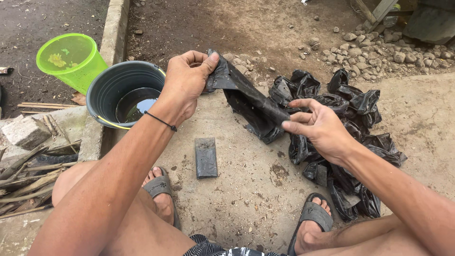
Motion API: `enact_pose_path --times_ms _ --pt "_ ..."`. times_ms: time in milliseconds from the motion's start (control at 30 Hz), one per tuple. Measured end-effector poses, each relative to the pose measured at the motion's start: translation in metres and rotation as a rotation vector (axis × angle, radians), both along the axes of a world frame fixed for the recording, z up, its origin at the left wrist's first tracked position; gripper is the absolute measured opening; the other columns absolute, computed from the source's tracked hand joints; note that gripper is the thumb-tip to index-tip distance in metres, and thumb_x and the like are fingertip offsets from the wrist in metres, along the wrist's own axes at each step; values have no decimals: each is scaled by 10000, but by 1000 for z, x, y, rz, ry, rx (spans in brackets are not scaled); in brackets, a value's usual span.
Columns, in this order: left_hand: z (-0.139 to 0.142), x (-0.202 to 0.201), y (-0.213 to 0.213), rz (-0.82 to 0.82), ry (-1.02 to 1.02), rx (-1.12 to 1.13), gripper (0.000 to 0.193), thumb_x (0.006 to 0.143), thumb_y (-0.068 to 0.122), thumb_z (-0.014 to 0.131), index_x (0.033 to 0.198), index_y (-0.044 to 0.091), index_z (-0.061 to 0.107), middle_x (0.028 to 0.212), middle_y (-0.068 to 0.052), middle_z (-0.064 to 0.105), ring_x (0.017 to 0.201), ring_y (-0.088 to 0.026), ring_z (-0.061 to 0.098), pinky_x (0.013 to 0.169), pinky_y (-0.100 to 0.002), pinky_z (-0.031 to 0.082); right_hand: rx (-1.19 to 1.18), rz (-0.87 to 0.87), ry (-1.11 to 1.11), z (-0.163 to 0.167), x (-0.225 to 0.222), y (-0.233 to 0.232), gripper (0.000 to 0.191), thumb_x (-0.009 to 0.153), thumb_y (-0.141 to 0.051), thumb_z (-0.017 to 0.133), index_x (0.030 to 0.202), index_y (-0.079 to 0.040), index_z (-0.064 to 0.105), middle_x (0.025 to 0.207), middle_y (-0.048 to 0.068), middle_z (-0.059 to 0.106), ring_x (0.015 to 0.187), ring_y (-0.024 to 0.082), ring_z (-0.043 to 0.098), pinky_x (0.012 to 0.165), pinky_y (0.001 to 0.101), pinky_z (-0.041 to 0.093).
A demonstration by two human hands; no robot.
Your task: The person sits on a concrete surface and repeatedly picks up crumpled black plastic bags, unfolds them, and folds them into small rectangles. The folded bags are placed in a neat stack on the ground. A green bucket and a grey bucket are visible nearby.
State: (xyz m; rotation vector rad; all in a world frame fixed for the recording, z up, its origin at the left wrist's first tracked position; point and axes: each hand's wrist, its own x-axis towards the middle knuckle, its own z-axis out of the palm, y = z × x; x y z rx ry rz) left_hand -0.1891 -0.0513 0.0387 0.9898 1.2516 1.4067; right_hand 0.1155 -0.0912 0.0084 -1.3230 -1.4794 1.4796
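The left hand [186,80] is pinching the top edge of a black plastic bag [246,97] between thumb and fingers, its grip clenched on the plastic and holding it up above the concrete floor [246,189]. The right hand [320,129] is grasping the bag's lower end with its fingertips, so the bag is hanging stretched on a slant between the 2 hands, likely to pull it flat. Just behind the right hand a heap of crumpled black bags [350,137] is lying on the concrete, within easy reach. 1 flattened, folded bag [205,157] is lying apart in front of the person's sandalled feet. To the left a dark bucket [124,92] holding some water is standing beside a green plastic container [72,59], tilted against the curb
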Motion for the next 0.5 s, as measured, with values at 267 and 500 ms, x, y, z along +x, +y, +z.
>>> enact_pose_path --times_ms 267,500 --pt "6 -1 -8 -20 -151 -94 207 950 246 675 958 42 639 824 -79 738 700 -163 730 716 -294 601 56 -66 241 -2 -6 7 663 818 -70 764 1373 -1 407 1163 135 712 1066 176 701 961 278 571" --pt "23 -7 -17 -18 -167 -14 177 934 188 689 929 13 666 861 -111 742 709 -174 743 726 -292 603 9 -85 44 -6 -25 12 596 780 -96 751 1312 45 524 1142 208 774 1067 229 749 931 315 602"
